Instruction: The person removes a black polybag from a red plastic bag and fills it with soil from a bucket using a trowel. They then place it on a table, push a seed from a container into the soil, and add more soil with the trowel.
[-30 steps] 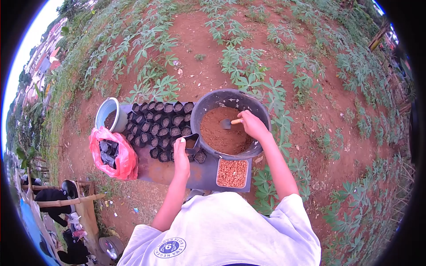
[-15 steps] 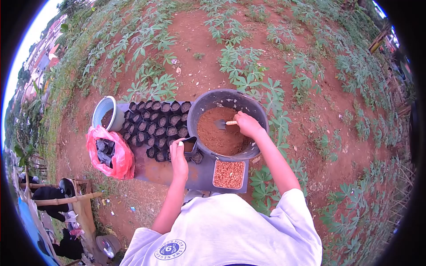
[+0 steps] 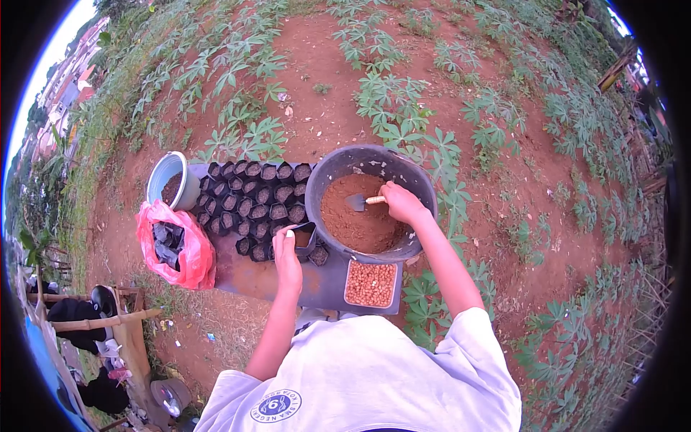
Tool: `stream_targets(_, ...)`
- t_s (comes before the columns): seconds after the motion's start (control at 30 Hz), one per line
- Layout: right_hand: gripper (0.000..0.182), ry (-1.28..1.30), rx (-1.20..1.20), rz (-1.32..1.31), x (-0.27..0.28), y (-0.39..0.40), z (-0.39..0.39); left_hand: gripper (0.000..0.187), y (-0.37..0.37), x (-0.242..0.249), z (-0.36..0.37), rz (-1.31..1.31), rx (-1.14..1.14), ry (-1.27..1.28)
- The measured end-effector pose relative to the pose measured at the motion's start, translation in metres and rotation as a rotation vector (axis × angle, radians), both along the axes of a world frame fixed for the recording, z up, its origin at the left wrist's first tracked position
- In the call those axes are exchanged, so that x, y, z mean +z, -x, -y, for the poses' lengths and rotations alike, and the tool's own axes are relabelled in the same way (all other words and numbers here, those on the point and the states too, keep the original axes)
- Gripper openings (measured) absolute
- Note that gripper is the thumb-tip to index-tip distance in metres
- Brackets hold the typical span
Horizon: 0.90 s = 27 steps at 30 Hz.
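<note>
My right hand [image 3: 403, 202] grips the light handle of a small trowel [image 3: 356, 202], whose grey blade rests on brown soil [image 3: 360, 227] inside a large dark tub [image 3: 426, 189]. Just left of the tub, my left hand [image 3: 288, 261] is closed on a black planting bag [image 3: 305, 249] with its open mouth up and some soil visible inside. Rows of small black bags [image 3: 258, 193] filled with soil stand beside it on the table.
A red plastic bag [image 3: 194, 255] of black bags and a bucket [image 3: 188, 189] with soil stand at the table's left. A tray of pale brown pellets [image 3: 370, 284] sits near the front edge of the table [image 3: 248, 281]. Leafy plants [image 3: 396, 108] grow beyond.
The trowel blade has shifted very slightly left in the tub. Both hands keep nearly the same place and hold. The view has shifted a little.
</note>
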State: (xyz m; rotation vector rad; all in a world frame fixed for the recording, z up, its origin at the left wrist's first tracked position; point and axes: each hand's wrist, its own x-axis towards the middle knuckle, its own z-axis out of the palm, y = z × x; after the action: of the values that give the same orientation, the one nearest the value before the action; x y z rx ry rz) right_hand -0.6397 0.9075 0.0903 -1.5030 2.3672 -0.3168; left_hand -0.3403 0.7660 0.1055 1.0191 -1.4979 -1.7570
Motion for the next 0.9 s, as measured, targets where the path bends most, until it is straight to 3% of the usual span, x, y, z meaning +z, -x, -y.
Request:
stream_targets(0.57, 0.018, 0.069, -0.098, 0.087, -0.002, -0.001, -0.005, 0.033, -0.005, 0.008, 0.024, -0.041, -0.002, -0.025)
stream_targets(0.9, 0.015, 0.079, -0.184, 0.169, 0.029, -0.017, -0.02, 0.032, -0.01, 0.014, 0.047, -0.072, -0.04, -0.084)
